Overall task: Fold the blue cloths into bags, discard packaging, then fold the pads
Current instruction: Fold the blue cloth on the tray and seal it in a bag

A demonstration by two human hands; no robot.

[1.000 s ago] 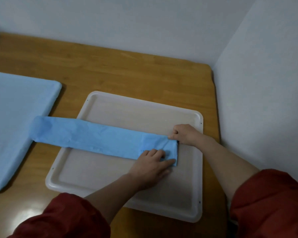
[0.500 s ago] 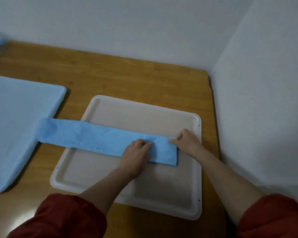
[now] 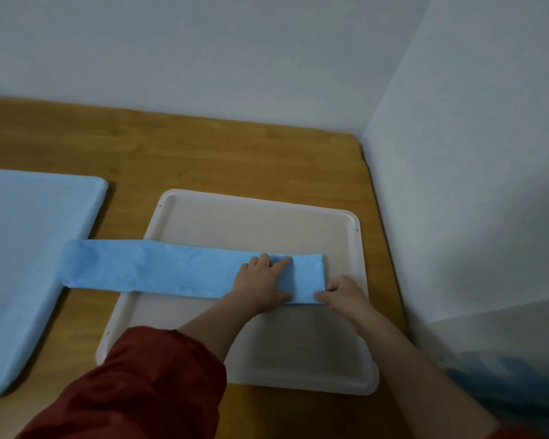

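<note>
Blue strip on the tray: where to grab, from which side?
Pinch the blue strip at its right short end, coming from the right: that edge looks doubled and slightly raised off the tray, and the left hand pins the strip flat beside it.

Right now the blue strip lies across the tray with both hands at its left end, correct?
No: both hands are at the right end of the strip. The head view shows the left hand pressing flat on it and the right hand at its tip; it does lie across the tray.

Puffy dark red sleeve (image 3: 146, 384) bunched up the forearm (image 3: 214, 324), left hand (image 3: 262, 282) bare
</note>
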